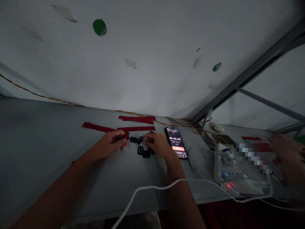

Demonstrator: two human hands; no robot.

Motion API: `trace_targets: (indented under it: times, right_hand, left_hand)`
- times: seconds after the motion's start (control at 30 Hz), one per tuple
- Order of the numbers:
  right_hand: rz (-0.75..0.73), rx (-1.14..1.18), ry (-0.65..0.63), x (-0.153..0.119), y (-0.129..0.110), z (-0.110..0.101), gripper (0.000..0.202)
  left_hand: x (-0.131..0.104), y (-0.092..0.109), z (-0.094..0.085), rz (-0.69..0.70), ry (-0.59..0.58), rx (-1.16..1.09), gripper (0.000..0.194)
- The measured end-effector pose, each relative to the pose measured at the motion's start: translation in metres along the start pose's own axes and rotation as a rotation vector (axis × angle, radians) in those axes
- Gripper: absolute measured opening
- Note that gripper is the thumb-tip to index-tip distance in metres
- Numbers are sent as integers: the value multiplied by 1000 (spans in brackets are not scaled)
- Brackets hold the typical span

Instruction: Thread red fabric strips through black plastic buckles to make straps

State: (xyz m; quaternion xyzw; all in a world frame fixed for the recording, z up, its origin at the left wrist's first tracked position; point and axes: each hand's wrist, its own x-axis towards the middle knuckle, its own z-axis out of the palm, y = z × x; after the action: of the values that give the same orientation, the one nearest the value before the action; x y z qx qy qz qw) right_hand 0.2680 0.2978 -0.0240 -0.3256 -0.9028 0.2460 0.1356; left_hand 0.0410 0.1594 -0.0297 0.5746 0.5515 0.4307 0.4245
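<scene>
My left hand [110, 144] is closed, with the end of a red fabric strip [127, 136] pinched between thumb and fingers. Another stretch of red strip [97, 127] lies on the table behind that hand; whether the two are one piece I cannot tell. My right hand [158, 144] pinches a tilted black slide buckle [140, 140] at its fingertips. Between the hands lies a second black slide buckle [133, 139]. Several more loose buckles [140, 150] sit below and beside my right fingers, some partly hidden by them.
More red strips [137, 119] lie near the wall. A phone [176, 143] showing a timer is right of my right hand. Further right are a power strip [217, 162] and a co-worker's blurred hand [283, 146]. A white cable [154, 187] crosses in front of my right forearm.
</scene>
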Motion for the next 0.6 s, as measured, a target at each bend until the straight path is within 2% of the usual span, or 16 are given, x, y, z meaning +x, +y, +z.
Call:
trace_targets:
  times: [0.1,0.23,0.43,0.6]
  right_hand:
    - [-24,-1,-5,1,-7,2,15]
    - [-83,-2,90,1,-17,4,10]
    - [-202,5,74,4,-32,30,29]
    - [-176,-14,57,7,-37,42,29]
  left_hand:
    - [1,0,1,23,11,13,31]
    - [3,-2,-1,11,38,99,34]
    - [3,-1,-3,35,80,235,35]
    - [2,-1,-6,34,189,200,39]
